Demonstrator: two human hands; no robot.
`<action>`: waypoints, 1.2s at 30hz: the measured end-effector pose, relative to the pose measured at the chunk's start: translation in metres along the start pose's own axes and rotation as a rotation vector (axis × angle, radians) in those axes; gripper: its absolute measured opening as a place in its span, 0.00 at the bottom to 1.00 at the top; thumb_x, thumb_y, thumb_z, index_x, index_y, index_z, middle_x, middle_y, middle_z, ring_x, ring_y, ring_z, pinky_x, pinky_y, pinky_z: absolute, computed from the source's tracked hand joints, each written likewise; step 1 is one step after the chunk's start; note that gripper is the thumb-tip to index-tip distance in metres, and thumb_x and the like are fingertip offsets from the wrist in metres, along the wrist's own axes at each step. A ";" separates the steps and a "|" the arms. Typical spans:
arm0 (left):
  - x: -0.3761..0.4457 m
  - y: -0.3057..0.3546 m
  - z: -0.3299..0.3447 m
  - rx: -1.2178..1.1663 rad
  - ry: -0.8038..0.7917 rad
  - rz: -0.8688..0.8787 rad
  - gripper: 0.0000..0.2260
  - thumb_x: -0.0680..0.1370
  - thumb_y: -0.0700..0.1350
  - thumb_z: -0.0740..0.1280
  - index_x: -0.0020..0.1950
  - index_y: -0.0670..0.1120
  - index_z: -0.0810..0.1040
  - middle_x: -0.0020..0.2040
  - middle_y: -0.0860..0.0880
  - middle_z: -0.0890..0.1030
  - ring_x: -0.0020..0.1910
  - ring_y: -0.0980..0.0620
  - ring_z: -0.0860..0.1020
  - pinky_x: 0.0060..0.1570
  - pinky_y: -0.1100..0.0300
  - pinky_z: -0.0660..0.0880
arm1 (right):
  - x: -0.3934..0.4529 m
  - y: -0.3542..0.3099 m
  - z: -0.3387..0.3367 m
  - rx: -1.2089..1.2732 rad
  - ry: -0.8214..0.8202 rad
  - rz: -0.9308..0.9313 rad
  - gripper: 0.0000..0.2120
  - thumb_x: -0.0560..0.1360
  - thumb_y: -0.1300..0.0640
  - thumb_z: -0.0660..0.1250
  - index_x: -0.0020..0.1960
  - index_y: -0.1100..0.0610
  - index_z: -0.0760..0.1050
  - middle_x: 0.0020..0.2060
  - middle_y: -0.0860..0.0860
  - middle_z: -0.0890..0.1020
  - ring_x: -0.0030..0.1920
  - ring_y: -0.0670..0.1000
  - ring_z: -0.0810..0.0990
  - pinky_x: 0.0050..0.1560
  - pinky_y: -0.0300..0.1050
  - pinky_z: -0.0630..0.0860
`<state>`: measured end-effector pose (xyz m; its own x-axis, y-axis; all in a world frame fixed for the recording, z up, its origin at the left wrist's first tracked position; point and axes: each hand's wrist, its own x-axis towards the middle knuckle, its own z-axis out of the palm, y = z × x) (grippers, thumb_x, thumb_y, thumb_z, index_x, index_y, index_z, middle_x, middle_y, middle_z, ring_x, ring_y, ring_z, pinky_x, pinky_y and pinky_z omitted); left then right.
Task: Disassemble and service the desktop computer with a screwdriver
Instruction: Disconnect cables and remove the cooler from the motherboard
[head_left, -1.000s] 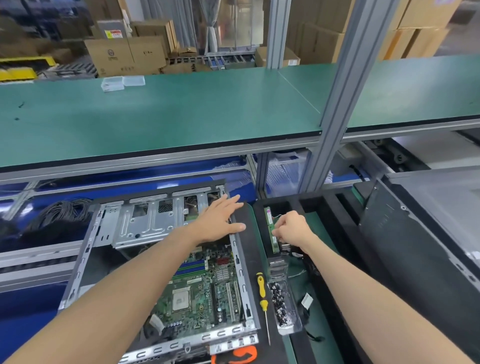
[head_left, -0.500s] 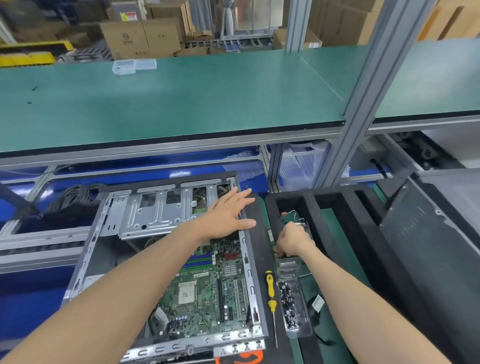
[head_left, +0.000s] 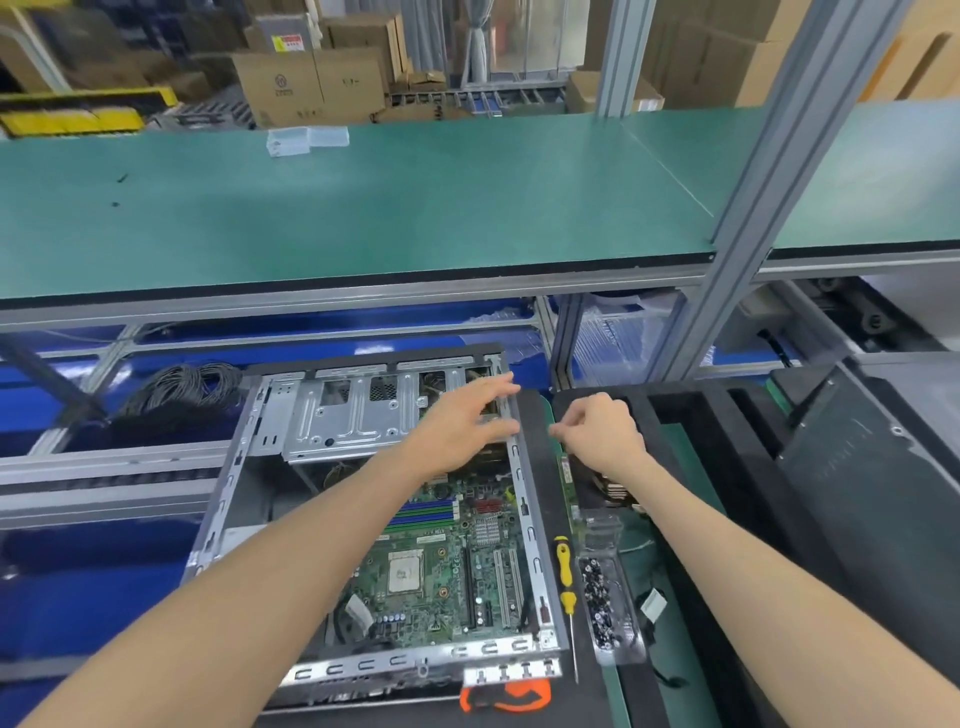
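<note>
The open desktop case (head_left: 525, 499) lies flat in front of me, its green motherboard (head_left: 441, 566) exposed and a metal drive cage (head_left: 353, 415) at its far end. My left hand (head_left: 457, 431) hovers with straight fingers over the case's far right corner. To the right of the case rim, my right hand (head_left: 602, 436) is above the black foam tray (head_left: 675, 410); its fingers are loosely curled with nothing visible in them. A green card (head_left: 569, 483) stands on edge in the tray below that hand. A yellow-handled screwdriver (head_left: 563, 571) lies beside the case.
A clear box of screws (head_left: 605, 597) sits right of the screwdriver. A dark case side panel (head_left: 872, 467) leans at the right. A coil of black cable (head_left: 182, 389) lies far left. A green shelf (head_left: 363, 208) and an aluminium post (head_left: 753, 234) stand behind.
My right hand has risen out of the foam tray, where it was low among the parts, and moved left toward the case rim. My left hand stayed over the far right corner.
</note>
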<state>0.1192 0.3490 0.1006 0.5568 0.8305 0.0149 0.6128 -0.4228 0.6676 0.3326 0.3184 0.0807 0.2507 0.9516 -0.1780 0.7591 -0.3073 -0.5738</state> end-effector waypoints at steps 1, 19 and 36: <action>-0.005 -0.003 -0.005 -0.005 0.044 0.016 0.22 0.80 0.51 0.68 0.73 0.52 0.72 0.76 0.56 0.68 0.72 0.61 0.65 0.72 0.59 0.62 | -0.004 -0.007 -0.002 0.019 0.029 -0.029 0.08 0.75 0.49 0.73 0.39 0.50 0.81 0.38 0.47 0.82 0.41 0.50 0.81 0.46 0.49 0.80; -0.102 -0.065 -0.030 0.420 -0.271 -0.140 0.04 0.77 0.46 0.71 0.50 0.50 0.83 0.47 0.52 0.84 0.44 0.54 0.80 0.51 0.55 0.79 | -0.092 -0.089 0.075 -0.512 -0.350 -0.597 0.09 0.75 0.52 0.68 0.53 0.54 0.77 0.48 0.54 0.81 0.49 0.57 0.80 0.52 0.54 0.80; -0.112 -0.093 0.021 0.539 -0.432 -0.271 0.06 0.70 0.37 0.70 0.44 0.46 0.77 0.37 0.50 0.72 0.43 0.44 0.78 0.35 0.56 0.69 | -0.088 -0.080 0.150 -0.701 -0.548 -0.526 0.34 0.72 0.42 0.74 0.68 0.62 0.70 0.60 0.59 0.77 0.57 0.62 0.79 0.55 0.55 0.78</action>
<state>0.0118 0.2878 0.0215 0.4495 0.7613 -0.4673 0.8885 -0.4349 0.1462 0.1597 0.2605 0.0220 -0.3885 0.7868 -0.4795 0.9173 0.3794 -0.1206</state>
